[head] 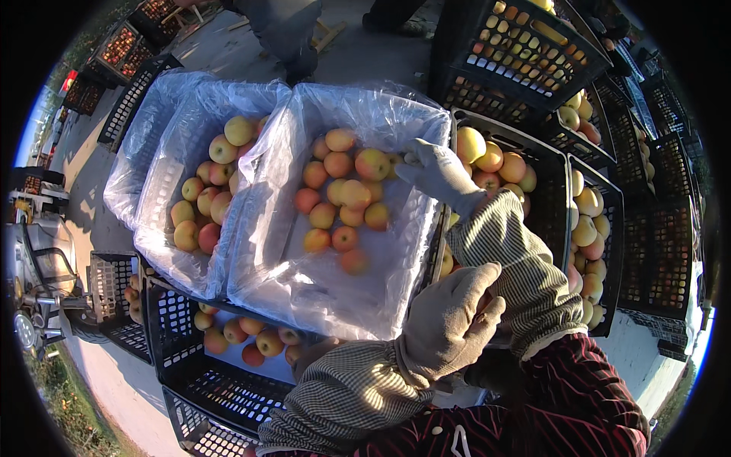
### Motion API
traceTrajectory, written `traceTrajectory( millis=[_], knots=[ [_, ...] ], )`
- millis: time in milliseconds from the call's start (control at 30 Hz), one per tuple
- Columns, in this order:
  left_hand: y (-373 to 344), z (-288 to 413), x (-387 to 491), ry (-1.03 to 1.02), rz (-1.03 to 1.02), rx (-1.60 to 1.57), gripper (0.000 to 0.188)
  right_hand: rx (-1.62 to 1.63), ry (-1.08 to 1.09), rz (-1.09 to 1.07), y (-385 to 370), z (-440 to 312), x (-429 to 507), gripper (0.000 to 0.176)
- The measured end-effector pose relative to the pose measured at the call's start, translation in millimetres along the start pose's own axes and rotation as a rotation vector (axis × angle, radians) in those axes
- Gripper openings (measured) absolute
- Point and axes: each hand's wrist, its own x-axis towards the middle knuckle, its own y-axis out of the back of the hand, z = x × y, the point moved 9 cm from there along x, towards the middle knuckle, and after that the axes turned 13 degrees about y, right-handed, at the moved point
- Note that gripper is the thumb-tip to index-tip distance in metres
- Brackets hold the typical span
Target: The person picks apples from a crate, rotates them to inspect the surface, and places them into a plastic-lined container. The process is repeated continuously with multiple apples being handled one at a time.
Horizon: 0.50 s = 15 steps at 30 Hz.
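Note:
My right hand [442, 171], in a pale work glove, reaches over the right rim of a crate lined with clear plastic film [268, 297]. Its fingers are apart and hold nothing. Just left of its fingertips lie yellow-red apples [372, 164], part of a loose cluster on the liner's floor. One apple [355, 261] at the near side of the cluster is blurred. My left hand [448, 325], in a brownish glove, is curled beyond the liner's near right corner. Something reddish shows between its thumb and fingers; whether it is held is unclear.
A second film-lined crate [154, 188] with apples adjoins on the left. Black plastic crates of apples stand at right [548, 211], stacked at upper right [519, 51], and below the liners [228, 394]. A person's legs [285, 34] are beyond. A motorcycle [45, 291] stands far left.

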Motion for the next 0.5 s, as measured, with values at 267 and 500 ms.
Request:
traceTrajectory(
  millis=[267,500],
  knots=[
    [84,5,0,-0.049,0.285,-0.192,0.044,-0.552,-0.142,-0.437,-151,91,121,0.043],
    [86,5,-4,0.059,0.206,-0.391,0.042,-0.021,-0.099,-0.221,-136,73,115,0.049]
  ],
)
